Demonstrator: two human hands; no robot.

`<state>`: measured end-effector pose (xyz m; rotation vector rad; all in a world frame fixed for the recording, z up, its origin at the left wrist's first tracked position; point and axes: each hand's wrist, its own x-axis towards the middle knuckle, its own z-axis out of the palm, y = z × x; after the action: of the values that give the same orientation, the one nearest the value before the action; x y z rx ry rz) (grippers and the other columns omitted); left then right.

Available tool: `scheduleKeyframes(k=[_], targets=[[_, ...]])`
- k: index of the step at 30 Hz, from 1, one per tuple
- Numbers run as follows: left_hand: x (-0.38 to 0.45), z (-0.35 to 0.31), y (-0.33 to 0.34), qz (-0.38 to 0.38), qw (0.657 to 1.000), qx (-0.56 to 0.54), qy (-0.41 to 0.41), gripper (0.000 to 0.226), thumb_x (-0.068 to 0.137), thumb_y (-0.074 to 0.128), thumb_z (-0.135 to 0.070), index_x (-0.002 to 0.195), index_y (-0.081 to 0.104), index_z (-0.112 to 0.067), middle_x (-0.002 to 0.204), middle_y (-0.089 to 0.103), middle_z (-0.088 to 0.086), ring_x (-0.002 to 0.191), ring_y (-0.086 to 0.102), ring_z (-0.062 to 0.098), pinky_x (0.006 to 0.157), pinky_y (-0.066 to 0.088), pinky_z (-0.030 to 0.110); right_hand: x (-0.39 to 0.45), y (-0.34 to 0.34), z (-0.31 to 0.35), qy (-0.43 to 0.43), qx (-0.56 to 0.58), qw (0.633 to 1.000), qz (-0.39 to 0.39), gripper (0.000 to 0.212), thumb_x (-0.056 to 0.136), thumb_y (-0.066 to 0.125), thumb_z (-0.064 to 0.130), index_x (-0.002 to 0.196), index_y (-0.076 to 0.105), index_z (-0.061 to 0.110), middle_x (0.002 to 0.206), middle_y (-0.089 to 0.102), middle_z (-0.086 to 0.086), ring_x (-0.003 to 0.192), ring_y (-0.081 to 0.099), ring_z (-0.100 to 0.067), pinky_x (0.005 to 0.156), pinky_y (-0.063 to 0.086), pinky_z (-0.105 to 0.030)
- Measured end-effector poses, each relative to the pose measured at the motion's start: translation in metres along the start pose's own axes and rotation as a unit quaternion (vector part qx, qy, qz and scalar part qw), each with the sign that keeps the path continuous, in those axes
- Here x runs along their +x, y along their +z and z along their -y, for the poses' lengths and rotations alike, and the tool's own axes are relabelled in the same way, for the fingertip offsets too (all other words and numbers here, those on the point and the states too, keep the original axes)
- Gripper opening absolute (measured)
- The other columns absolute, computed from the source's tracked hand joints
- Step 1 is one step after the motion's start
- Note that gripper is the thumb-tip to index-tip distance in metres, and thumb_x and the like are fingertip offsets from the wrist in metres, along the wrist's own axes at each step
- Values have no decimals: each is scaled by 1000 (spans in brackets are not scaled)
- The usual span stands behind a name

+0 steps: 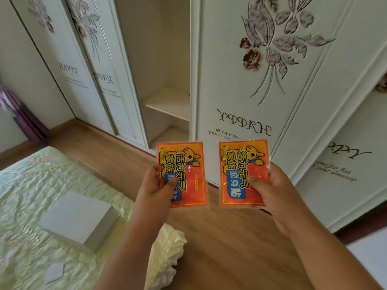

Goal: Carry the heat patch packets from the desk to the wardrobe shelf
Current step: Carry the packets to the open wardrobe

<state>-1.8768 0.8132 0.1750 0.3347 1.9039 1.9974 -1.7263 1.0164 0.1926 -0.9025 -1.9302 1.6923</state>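
Both forearms come up from the bottom edge, bare, each one ending in a hand holding its own packet. Left hand (pixel 154 185) pinches the left orange-and-red plastic heat patch packet (pixel 184 174) along its left edge, thumb lying across the printed front and the other fingers tucked behind where I can't see them. Right hand (pixel 272 189) does the same thing mirrored on the right orange-and-red plastic heat patch packet (pixel 243 174): thumb on the front near the lower right, fingers behind. So 2 packets, side by side, upright, printed faces toward the camera, a narrow gap between them, not touching. Each has a yellow cartoon animal and a blue label band, and the print reads mirrored.

Past the hands stands the white wardrobe with floral sliding doors (pixel 261 70), "HAPPY" lettering on each panel, also mirrored. Just beyond and a bit left of the left hand the wardrobe is open, and the pale wooden wardrobe shelf (pixel 167 103) sits in there with a lower compartment underneath it. Packets are well short of that shelf, held out over the brown wood plank floor (pixel 219 237).

Left of the left forearm is the bed with a pale green quilted cover (pixel 31 185), with a flat grey rectangular box (pixel 79 218) lying on it. Far off to the left, a purple curtain (pixel 23 118) hangs down to the floor.
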Motion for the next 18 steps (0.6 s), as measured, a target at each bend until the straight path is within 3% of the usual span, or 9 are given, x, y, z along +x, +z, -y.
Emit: scheduleKeyframes(k=[6,12,18], targets=[[41,9,-35,-31,999,3,-17,21,101,59,-10,118,62,-23,105,79,-1,94,77,19,75,60,36,42,45,-4,22,-22,999,23,21,103,63,23,119,64,38,110,80,9,96,80,-15,89,63,-52],[79,13,-54,-73,997,0,-30,21,101,59,-9,117,62,-21,104,78,-1,91,77,18,67,61,30,92,71,-1,16,-22,999,47,20,103,63,20,115,65,36,109,80,7,95,80,-18,87,63,-55],[126,8,-48,-121,992,11,-22,22,101,59,-8,113,63,-25,101,79,-4,91,77,18,73,62,34,160,86,-2,14,-29,996,88,21,104,62,26,122,63,37,115,78,7,101,78,-18,90,63,-52]])
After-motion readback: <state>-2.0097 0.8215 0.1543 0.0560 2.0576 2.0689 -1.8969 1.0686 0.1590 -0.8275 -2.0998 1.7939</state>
